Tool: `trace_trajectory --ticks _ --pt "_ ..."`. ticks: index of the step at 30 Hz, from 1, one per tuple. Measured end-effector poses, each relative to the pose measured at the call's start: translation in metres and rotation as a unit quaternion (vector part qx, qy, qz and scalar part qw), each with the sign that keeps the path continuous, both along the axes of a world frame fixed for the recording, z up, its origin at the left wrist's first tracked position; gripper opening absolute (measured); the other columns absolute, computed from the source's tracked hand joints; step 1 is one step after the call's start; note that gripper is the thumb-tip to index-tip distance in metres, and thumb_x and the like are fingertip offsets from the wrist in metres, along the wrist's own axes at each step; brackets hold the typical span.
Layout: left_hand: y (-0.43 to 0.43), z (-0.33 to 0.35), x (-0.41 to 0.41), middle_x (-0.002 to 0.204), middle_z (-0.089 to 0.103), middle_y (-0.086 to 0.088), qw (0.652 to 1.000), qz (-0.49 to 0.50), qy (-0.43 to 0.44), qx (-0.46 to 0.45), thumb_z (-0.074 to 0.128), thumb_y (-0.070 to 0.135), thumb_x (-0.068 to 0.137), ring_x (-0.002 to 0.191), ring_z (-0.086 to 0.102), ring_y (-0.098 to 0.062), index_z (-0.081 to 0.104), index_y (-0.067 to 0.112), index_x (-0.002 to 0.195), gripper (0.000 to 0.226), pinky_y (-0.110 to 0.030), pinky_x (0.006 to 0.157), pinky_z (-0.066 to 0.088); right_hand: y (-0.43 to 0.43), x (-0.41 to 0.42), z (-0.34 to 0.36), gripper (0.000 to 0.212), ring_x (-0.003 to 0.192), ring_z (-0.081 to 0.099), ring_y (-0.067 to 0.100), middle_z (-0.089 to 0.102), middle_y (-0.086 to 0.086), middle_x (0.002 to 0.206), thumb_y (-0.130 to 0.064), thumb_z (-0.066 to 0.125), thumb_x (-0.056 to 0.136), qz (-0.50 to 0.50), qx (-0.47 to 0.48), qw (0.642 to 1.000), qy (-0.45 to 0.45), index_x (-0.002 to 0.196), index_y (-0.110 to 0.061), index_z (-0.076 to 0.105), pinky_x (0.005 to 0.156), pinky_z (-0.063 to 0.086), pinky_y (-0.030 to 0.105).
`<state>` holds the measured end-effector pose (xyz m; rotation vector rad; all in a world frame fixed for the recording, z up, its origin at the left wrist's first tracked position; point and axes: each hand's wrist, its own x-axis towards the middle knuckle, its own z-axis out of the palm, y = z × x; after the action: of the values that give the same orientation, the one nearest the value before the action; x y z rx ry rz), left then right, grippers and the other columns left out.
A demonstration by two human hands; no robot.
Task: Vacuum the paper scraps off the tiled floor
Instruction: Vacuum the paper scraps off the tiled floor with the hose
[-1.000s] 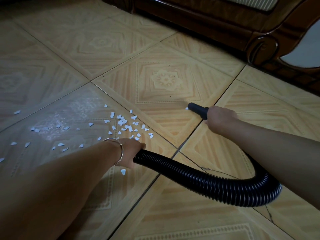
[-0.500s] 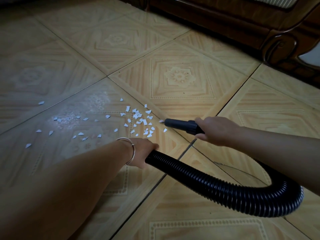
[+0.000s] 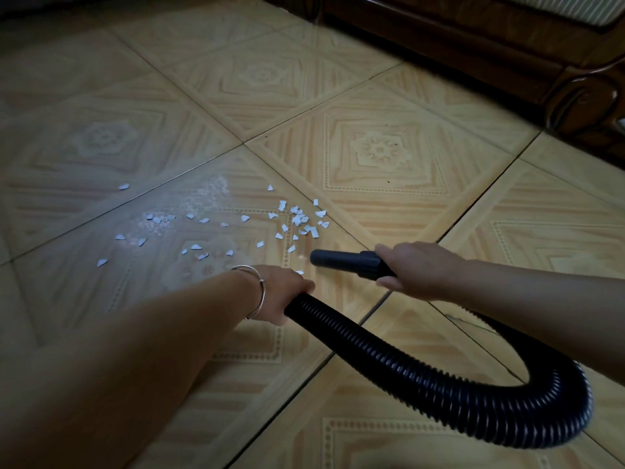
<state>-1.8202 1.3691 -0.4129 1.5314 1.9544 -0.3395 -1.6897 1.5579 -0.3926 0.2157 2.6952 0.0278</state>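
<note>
Far left first: the paper scraps [image 3: 297, 221] are lying on the tiled floor [image 3: 372, 106], mostly in one tight bunch. Stragglers are trailing away from it toward 9 o'clock, and there's one loner out around 10 o'clock. One tiny bit is sitting right by the knuckles of the left hand [image 3: 287, 292].

That hand is wrapping its fingers round the ribbed hose [image 3: 439, 377], with a thin bracelet [image 3: 258, 292] hanging on the wrist. Next along, the nozzle [image 3: 338, 258] is pointing toward 9 o'clock. Its mouth is stopping just short of the bunch, which is sitting at roughly 11 o'clock from the opening. I can't tell if the tip is touching the tile or floating just above it.

The right hand [image 3: 416, 269] is clamping round the back end of the nozzle, fingers curled over the top and thumb underneath. From there the hose is looping out toward 4 o'clock and curving back to the left hand. Dark wooden furniture [image 3: 473, 38] is sitting up at 1 o'clock.

My read is that the approach is underway and most of the mess is yet to be picked up. The next move needs the mouth swinging up toward 11 o'clock, low over the bunch. After that it's a slow sweep toward 9 o'clock for the stragglers, with the left hand feeding slack.
</note>
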Motion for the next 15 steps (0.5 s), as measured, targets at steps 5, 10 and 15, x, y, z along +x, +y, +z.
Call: trace_trajectory --ticks 5,10,15 --pt "-0.012 0.003 -0.004 0.101 0.056 -0.003 1.0 0.007 0.008 -0.001 0.054 0.014 0.081 0.088 0.055 -0.02 0.047 0.015 0.108 0.027 -0.029 0.07 0.04 0.012 0.0 0.003 0.036 0.078 0.052 0.014 0.047 -0.004 0.087 -0.042 0.048 0.096 -0.071 0.035 0.997 0.015 0.12 -0.015 0.044 0.066 0.043 0.025" --pt "-0.012 0.002 0.0 0.091 0.046 0.005 1.0 -0.011 0.001 -0.003 0.055 0.014 0.083 0.082 0.048 -0.015 0.045 0.018 0.104 0.023 -0.027 0.069 0.037 -0.002 0.02 0.001 0.037 0.075 0.053 0.011 0.049 -0.005 0.086 -0.042 0.049 0.096 -0.049 0.028 0.998 0.012 0.121 -0.016 0.043 0.064 0.044 0.021" --pt "-0.011 -0.002 0.003 0.089 0.046 0.005 1.0 -0.017 -0.003 -0.012 0.056 0.015 0.082 0.083 0.051 -0.017 0.042 0.022 0.097 0.022 -0.029 0.072 0.042 -0.014 0.016 0.001 0.037 0.077 0.051 0.012 0.047 -0.004 0.088 -0.041 0.048 0.097 -0.01 0.005 1.0 0.003 0.123 -0.015 0.042 0.066 0.042 0.022"
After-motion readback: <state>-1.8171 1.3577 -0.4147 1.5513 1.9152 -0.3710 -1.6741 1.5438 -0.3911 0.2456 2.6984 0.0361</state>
